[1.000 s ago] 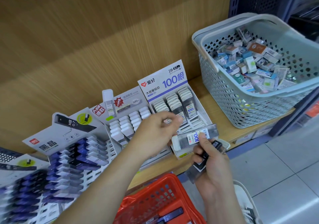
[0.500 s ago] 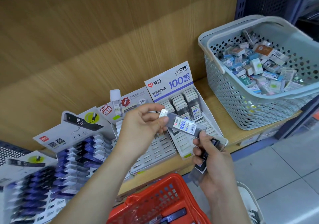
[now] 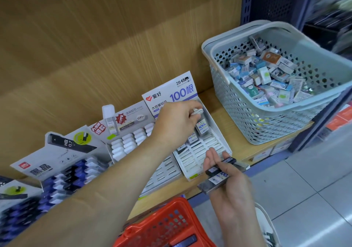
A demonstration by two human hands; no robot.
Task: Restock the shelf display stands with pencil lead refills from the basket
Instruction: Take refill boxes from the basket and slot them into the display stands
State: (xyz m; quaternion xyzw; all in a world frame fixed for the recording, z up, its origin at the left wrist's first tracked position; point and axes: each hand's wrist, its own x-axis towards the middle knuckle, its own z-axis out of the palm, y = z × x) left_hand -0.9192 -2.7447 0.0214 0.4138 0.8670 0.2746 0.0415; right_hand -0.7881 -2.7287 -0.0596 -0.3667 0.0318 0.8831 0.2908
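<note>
Clearly marked "2B 0.7" and "100根" on display stand (image 3: 167, 92).
Pinching a white-capped refill (image 3: 201, 126) there with left hand (image 3: 177, 121); clutching dark refill cases (image 3: 219, 178) in right hand (image 3: 230, 191).

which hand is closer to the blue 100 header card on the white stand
Left. The left hand is just below the header card, pinching a refill into the back row; the right hand holds spare refills off the stand's front edge.
</note>
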